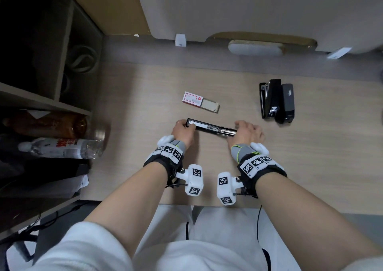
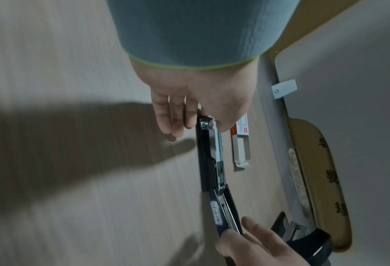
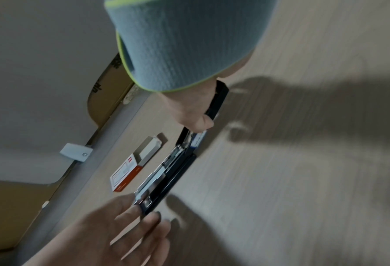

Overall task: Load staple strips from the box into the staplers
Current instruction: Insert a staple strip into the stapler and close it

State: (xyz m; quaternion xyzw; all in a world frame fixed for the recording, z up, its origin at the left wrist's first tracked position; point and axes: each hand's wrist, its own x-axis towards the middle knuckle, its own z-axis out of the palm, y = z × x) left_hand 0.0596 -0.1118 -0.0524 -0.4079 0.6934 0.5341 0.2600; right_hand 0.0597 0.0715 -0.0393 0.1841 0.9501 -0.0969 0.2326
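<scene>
A black stapler (image 1: pixel 211 127) lies opened out flat on the wooden table (image 1: pixel 145 96), its metal staple channel facing up. My left hand (image 1: pixel 184 126) pinches its left end between thumb and fingers (image 2: pixel 178 124). At the other end, my right hand (image 1: pixel 238 130) grips the stapler's top arm (image 3: pixel 214 106) with the thumb. Just beyond the stapler lies the red-and-white staple box (image 1: pixel 192 99), its inner tray (image 1: pixel 210 105) slid out to the right. Two more black staplers (image 1: pixel 276 102) stand side by side at the right.
An open shelf unit (image 1: pixel 68 105) borders the table on the left, with a water bottle (image 1: pixel 62 147) lying on its side and a brown bottle (image 1: pixel 51 123). A white panel (image 1: pixel 248 7) with brackets closes the far side. My lap is at the table's near edge.
</scene>
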